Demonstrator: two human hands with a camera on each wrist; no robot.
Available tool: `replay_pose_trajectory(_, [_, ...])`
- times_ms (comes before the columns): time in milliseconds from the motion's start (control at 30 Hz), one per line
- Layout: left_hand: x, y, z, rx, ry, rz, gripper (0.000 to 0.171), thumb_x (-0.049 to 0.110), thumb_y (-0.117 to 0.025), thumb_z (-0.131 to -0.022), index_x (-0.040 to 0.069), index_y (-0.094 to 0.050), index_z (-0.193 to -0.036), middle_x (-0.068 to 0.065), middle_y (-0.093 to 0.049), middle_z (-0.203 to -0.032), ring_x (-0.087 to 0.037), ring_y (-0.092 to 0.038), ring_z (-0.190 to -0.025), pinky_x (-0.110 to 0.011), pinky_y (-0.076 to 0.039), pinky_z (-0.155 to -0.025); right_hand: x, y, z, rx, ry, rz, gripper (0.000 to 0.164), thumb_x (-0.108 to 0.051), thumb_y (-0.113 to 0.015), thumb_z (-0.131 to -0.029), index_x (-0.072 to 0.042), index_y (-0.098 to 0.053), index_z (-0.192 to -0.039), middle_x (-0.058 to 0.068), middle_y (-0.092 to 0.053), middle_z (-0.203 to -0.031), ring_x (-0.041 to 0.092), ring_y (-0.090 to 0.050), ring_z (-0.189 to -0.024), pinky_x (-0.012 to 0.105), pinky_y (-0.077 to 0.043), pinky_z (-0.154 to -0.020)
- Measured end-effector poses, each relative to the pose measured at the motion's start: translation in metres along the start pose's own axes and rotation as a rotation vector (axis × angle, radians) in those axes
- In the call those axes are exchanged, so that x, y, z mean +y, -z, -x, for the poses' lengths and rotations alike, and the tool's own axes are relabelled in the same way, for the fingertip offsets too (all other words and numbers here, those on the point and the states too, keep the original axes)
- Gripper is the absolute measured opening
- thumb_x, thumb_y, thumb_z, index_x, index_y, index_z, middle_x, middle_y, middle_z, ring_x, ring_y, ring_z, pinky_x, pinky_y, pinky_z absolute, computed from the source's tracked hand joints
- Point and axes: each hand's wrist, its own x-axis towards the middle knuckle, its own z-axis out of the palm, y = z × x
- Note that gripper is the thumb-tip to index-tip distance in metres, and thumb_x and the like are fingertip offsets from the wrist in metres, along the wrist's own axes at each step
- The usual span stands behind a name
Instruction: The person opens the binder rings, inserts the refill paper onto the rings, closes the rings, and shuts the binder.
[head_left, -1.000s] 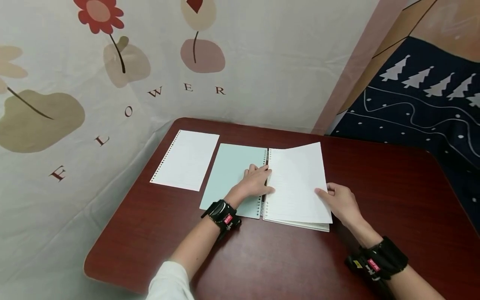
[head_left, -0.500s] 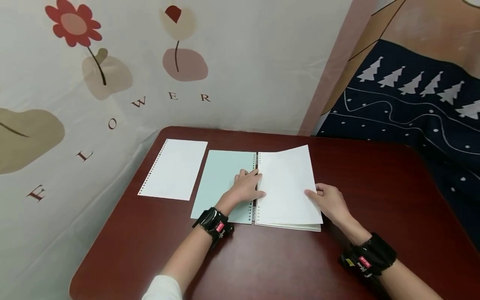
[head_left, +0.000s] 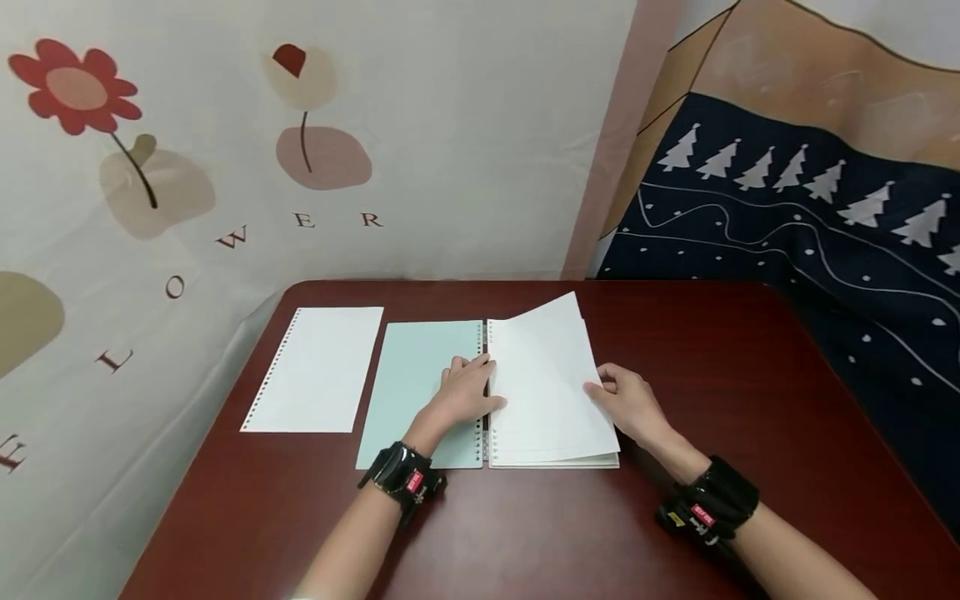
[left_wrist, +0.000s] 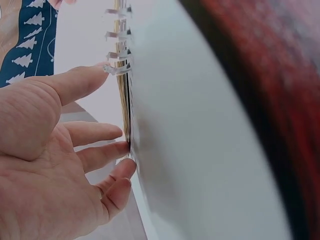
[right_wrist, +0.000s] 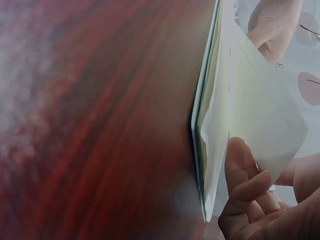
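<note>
A loose-leaf ring binder (head_left: 420,392) lies open, its pale green cover on the left and a stack of white punched pages on the right. My left hand (head_left: 462,390) rests over the rings (left_wrist: 117,55) in the middle, thumb at the pages' punched edge and fingers fairly straight. At the right edge my right hand (head_left: 628,400) pinches the top sheet (head_left: 543,375) between thumb and fingers. That sheet is raised off the stack, its far corner standing up, as the right wrist view also shows. Its left edge still lies along the rings.
One loose white punched sheet (head_left: 315,371) lies on the dark red table (head_left: 720,350) left of the binder. A pale flower-print cloth (head_left: 450,125) hangs behind the table, and a dark blue tree-print cloth (head_left: 750,225) hangs at the right.
The head view has turned, so everything sits lower and further left. Both hands keep their places on the binder; the top sheet's far corner stands a little more askew from the stack.
</note>
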Motion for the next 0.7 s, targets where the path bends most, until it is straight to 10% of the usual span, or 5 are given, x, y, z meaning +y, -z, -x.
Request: replay_pose_trajectory(700, [-0.0014, -0.0004, -0.0004, 0.015, -0.036, 0.033, 0.065, 0.032, -0.065, -0.092, 0.002, -0.043, -0.145, -0.014, -0.034, -0.152, -0.031, -0.034, -0.125, -0.044, -0.030, -0.100, -0.0033, 0.0034, -0.0010, -0.013, 0.031, 0.030, 0.018, -0.017, -0.059, -0.098, -0.004, -0.061, -0.109, 0.007, -0.071, -0.082, 0.020, -0.058, -0.059, 0.031, -0.044, -0.053])
